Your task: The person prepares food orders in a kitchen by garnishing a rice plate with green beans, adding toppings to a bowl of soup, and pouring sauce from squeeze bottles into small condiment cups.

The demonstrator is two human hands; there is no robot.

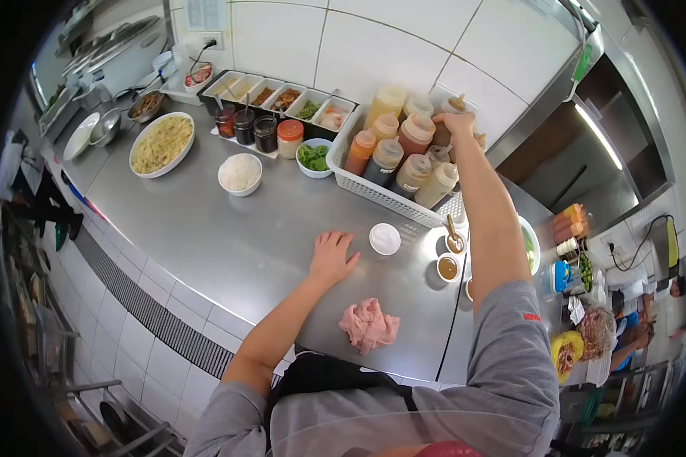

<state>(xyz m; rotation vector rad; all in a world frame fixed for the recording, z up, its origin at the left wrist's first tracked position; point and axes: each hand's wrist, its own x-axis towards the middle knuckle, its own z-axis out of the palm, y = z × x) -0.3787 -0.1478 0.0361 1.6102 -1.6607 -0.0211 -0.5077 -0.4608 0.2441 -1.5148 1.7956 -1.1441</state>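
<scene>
My left hand (333, 257) lies on the steel counter (206, 221) with its fingers spread, holding nothing. Just right of it stands a small white bowl (385, 239), and a crumpled pink cloth (369, 325) lies nearer to me. At the back right, my right hand (456, 126) is closed around the upper part of a squeeze bottle (441, 135), whose pointed tip shows above the fingers. That bottle is among several others in a white plastic basket (381, 196), partly hidden by my hand and its neighbours.
Left of the basket are a bowl of green leaves (312, 156), dark sauce jars (266, 133), a topping rack (282, 95), a bowl of rice (240, 174) and a large bowl of yellow food (162, 145). Small sauce cups (448, 267) sit beside my right forearm. People stand at far right.
</scene>
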